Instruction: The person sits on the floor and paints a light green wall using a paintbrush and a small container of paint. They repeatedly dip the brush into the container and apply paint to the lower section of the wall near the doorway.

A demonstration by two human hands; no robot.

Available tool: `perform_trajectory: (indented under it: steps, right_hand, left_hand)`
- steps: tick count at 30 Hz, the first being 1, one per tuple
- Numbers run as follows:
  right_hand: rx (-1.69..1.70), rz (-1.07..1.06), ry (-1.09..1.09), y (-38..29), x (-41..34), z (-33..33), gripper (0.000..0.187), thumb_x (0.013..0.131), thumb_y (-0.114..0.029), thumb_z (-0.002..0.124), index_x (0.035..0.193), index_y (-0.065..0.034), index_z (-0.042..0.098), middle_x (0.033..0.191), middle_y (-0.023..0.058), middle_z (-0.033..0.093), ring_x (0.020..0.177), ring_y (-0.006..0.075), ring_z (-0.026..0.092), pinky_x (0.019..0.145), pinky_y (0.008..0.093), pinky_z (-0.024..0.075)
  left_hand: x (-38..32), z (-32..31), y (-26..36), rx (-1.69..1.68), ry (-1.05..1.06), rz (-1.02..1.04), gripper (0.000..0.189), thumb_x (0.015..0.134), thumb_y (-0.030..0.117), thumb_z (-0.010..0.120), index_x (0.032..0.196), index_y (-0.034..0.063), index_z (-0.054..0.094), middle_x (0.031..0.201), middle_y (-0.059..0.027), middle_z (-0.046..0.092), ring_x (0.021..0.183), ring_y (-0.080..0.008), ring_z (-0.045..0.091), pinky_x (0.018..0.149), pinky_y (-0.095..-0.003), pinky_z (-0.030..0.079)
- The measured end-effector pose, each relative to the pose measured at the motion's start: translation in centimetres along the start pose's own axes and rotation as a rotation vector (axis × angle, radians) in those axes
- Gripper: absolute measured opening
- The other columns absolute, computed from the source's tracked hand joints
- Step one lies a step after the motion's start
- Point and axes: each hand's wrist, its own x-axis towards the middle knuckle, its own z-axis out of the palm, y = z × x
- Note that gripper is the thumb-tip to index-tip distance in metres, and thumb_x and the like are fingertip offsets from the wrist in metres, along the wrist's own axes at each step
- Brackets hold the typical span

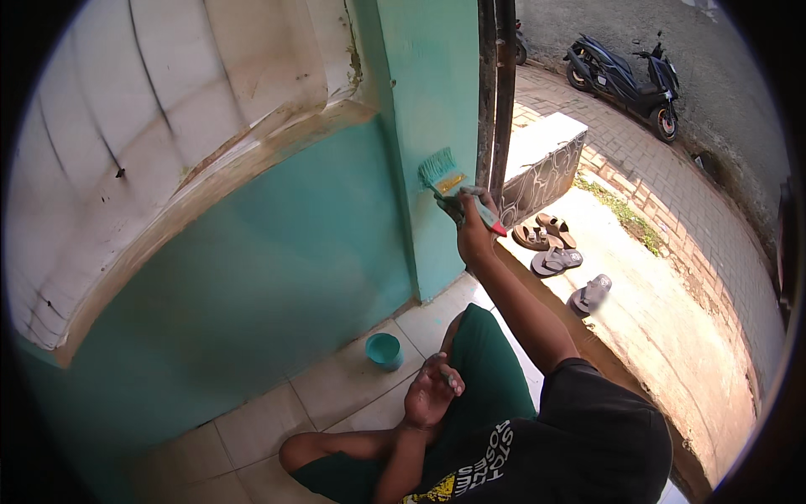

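My right hand [472, 217] grips a flat paintbrush [451, 183] by its handle, which has a red end. Its bristles, coated in turquoise paint, are at the turquoise wall pillar [434, 113] beside the doorway; whether they touch it I cannot tell. Over my lap, my left hand [434, 390] is palm up with fingers partly curled, and a small dark thing or paint mark shows at the fingertips. A tub of turquoise paint [384, 351] stands on the tiled floor, left of my knee and close to the lower wall [283, 233].
A ledge [208, 183] juts out below a pale covered panel [182, 75] at upper left. Right of the pillar is a dark door frame [494, 94]. Outside are sandals [554, 258], a low block with a white top [548, 151] and a parked scooter [623, 79].
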Motion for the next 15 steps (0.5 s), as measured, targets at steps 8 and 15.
perform_trajectory:
  steps: [8,15]
  right_hand:
    - [-0.680,-0.520,0.077,9.5,-13.3,-9.3,0.013,0.090,-0.013,0.064,0.092,-0.0018,0.058,0.095,0.0108,0.056,0.093,0.0239,0.058,0.085,0.0358,0.0482]
    - [-0.795,-0.485,-0.021,8.2,-13.9,-7.7,0.014,0.081,-0.002,0.066,0.095,-0.0016,0.064,0.095,0.0183,0.060,0.089,0.0331,0.062,0.079,0.0391,0.0494]
  left_hand:
    - [7.4,22.5,7.2,0.389,-0.589,0.561,0.057,0.101,0.041,0.050,0.142,0.0018,0.049,0.115,-0.0161,0.063,0.102,-0.0356,0.060,0.091,-0.0441,0.048]
    - [8.6,25.1,3.6,0.286,-0.793,0.520,0.053,0.101,0.040,0.047,0.137,0.0015,0.049,0.114,-0.0164,0.062,0.101,-0.0349,0.059,0.092,-0.0437,0.047]
